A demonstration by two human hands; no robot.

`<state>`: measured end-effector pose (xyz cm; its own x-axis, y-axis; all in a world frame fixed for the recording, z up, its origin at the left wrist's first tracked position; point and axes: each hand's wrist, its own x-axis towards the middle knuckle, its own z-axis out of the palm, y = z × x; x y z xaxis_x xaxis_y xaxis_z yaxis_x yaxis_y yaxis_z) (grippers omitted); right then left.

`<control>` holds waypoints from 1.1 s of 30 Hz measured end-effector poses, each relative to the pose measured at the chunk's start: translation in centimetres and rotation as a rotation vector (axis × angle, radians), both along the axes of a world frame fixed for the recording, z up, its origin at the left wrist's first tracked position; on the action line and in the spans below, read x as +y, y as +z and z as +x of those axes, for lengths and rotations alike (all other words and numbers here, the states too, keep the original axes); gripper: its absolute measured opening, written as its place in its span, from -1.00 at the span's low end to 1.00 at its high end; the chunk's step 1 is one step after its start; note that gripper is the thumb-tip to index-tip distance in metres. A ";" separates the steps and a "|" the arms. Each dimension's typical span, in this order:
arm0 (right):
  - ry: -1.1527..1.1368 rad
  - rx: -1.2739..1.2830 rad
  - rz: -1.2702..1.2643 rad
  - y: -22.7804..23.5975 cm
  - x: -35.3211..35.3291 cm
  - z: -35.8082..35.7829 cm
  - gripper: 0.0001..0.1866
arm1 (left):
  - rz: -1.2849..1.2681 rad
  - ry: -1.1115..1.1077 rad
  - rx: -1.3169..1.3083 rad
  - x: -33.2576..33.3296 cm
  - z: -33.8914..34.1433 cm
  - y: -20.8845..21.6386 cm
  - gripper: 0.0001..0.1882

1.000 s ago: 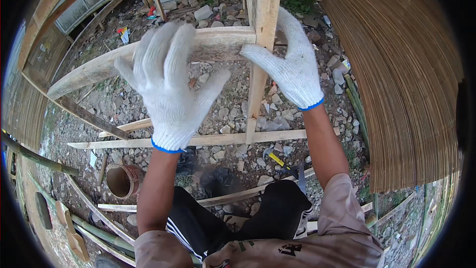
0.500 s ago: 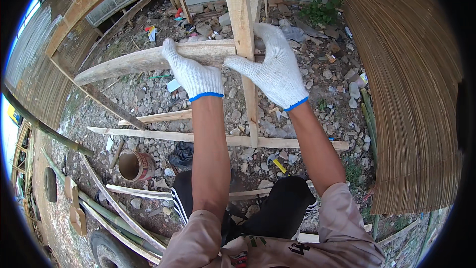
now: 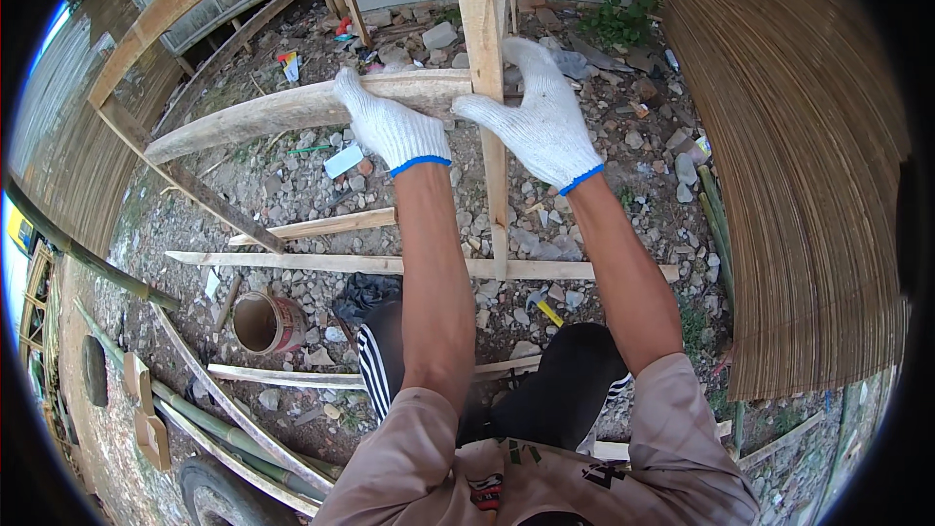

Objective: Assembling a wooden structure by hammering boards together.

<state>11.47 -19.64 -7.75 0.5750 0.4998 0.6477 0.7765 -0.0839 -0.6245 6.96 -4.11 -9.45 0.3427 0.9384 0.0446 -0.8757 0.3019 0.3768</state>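
A rough wooden crosspiece (image 3: 263,109) runs from the left side of a timber frame to an upright wooden post (image 3: 479,24). My left hand (image 3: 397,129), in a white knitted glove with a blue cuff, grips the crosspiece a little left of the post; part of the fingers is hidden. My right hand (image 3: 536,122), gloved alike, clasps the post at the joint. Its thumb lies across toward the crosspiece and its fingers are on the post's right side, partly hidden. The post's lower end meets a long plank (image 3: 370,264) lying low over the rubble.
A yellow-handled hammer (image 3: 547,310) lies on the stony ground before my knees, with a dirty bucket (image 3: 267,321) and black plastic bag (image 3: 367,294) to its left. A woven panel (image 3: 799,185) stands at right. Bamboo poles (image 3: 219,429) and a tyre (image 3: 219,497) are lower left.
Both hands keep their grips. The post's upper part and my hands appear slightly farther right relative to the ground, and my knees have shifted a little right.
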 end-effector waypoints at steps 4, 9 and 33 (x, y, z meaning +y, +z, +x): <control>-0.004 0.025 -0.073 0.5 -0.3 0.0 -0.03 | -0.011 0.029 0.013 0.2 0.3 0.1 -0.31; 0.089 0.100 -0.065 0.1 -1.2 0.9 -0.12 | 0.008 0.011 0.006 -0.8 -0.1 0.5 -0.28; -0.384 0.169 -0.790 -45.8 -20.7 -3.8 -0.65 | 0.314 0.083 0.234 3.1 -1.0 0.5 -0.46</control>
<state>7.64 -40.30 -53.54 0.8512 0.5175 0.0878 0.5091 -0.7732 -0.3781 5.92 -0.97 -8.98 0.3013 0.9164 0.2635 -0.7717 0.0721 0.6319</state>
